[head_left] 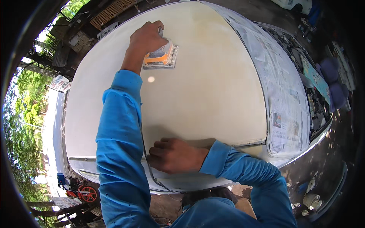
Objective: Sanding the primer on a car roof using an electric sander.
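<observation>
While the orange sander sits far up the panel, the lines below tell how the surface work stands.

Left hand: the left hand (146,38) reaches well forward, fingers curled down and clamped over the top of the orange sander (161,56).
Sander: it lies flat on the car roof panel (205,95), its square pad touching the surface in the upper middle part, near the far edge.
Right hand: the right hand (173,155) rests on the near edge of the panel, fingers curled loosely together, palm down; whether it pinches the dark cord (146,152) running beside it I cannot tell.
Cord: it trails from under the left sleeve, past the right hand and over the near rim.
Surface done: the whole panel looks dull, matte and cream-white, with a faintly yellower band down the middle-right; I judge most of it already gone over at least 1 time.
Surface left: no glossy patch shows, so what remains is hard to tell; the patch under and beyond the sander seems the part in hand.
Masking: newspaper masking (285,95) covers the glass on the right side, already in place and lying flat.
Surroundings: a red wheeled machine (85,192) stands on the ground at lower left, well apart from both hands.
</observation>
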The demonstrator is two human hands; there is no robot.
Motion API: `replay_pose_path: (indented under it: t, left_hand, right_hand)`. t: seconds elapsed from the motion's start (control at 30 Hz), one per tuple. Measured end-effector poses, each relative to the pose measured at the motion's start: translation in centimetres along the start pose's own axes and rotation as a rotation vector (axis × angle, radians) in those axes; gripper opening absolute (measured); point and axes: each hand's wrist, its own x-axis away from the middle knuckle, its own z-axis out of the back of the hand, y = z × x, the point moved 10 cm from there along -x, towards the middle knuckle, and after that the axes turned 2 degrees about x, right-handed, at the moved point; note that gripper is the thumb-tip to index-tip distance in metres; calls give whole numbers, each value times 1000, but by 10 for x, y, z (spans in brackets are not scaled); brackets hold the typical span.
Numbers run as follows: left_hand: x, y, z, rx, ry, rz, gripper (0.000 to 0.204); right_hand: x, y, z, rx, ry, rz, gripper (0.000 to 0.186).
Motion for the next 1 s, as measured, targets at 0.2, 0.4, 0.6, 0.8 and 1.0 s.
replay_pose_path:
  t: [0.2,0.4,0.6,0.8,1.0]
  left_hand:
    - [-70,30,-19,2,9,-51,62]
    - [-128,84,-34,-8,14,-148,61]
    - [-151,148,-37,58,-33,-217,45]
    - [-176,148,-47,62,-52,-227,48]
    - [-204,80,-61,20,-39,-179,61]
  right_hand:
    - [5,4,8,-171,83,-38,15]
    - [8,14,28,-279,162,-65,13]
    - [11,27,40,-201,165,-130,13]
    - [12,41,48,-184,184,-194,13]
    - [9,44,52,-290,232,-232,12]
